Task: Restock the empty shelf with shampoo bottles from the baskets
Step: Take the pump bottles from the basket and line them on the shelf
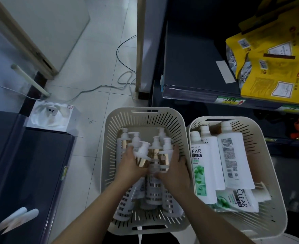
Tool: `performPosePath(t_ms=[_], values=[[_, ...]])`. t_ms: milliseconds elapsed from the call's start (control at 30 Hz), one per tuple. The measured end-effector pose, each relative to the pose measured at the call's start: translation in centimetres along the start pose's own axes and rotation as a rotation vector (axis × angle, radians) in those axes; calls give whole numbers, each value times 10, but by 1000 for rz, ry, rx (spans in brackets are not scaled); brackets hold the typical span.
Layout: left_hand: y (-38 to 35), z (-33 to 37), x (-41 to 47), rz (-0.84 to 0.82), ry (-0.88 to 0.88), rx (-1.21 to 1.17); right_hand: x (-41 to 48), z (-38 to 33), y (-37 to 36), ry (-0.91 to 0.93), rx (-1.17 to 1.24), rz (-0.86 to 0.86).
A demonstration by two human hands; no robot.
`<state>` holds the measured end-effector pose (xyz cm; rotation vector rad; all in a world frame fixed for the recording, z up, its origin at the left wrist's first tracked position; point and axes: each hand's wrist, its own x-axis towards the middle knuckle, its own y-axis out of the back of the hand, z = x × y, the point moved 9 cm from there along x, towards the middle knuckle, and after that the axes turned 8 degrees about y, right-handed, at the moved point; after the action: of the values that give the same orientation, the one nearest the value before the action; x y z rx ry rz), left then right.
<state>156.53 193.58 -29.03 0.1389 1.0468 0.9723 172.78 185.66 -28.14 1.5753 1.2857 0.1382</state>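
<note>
Ignore the white box (pixel 51 115) on the dark counter at far left and the cables (pixel 124 80) across the floor tiles; nothing there for this job.

Work inside the left basket (pixel 110 138), among the pump bottles (pixel 154 191) heaped loosely with their heads pointing away. Note the left hand (pixel 130 166), fingers curled round the gold-banded upper part of one bottle (pixel 142 159), just under its pump. Close beside it, see the right hand (pixel 174 166), fingers wrapped round a second bottle (pixel 164 159), which touches the first; cannot tell whether a third is caught in that grip too.

Judging by this, treat the step as lifting a pair out. Raise both straight up, not sideways, so the pump spouts do not hook on the neighbours or on the basket slats. Grasp the body rather than the pump head alone, since a pump may twist or pull loose. Separate the two bottles a little before lifting, to stop them knocking together.

Leave the right basket (pixel 247 134) and its flat-lying CLEAR bottles (pixel 203 166) for a later trip.

Carry up and right to the dark shelf (pixel 194 59), bare to the left of the yellow bags (pixel 275 67). Stand each bottle upright, label forward, well back from the front lip. Probably early in the job, with no shampoo up there yet.
</note>
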Motion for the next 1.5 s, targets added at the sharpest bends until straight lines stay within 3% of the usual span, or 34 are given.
performPosePath(t_ms=[133, 233, 633, 767, 1100, 1500], values=[[6, -32, -11, 16, 144, -22, -3, 11, 2, -47, 150, 38], [12, -43, -16, 2, 211, -183, -5, 18, -4, -81, 329, -11], [67, -3, -84, -86, 26, -774, -22, -22, 26, 65, 681, -160], [110, -5, -119, -41, 10, -892, -31, -70, 47, 165, 728, -229], [225, -63, -209, 259, -11, -1167, -94, -228, 47, 474, 728, -413], [397, -148, -322, 614, -226, -1147, -194, -432, -2, 783, 792, -522]])
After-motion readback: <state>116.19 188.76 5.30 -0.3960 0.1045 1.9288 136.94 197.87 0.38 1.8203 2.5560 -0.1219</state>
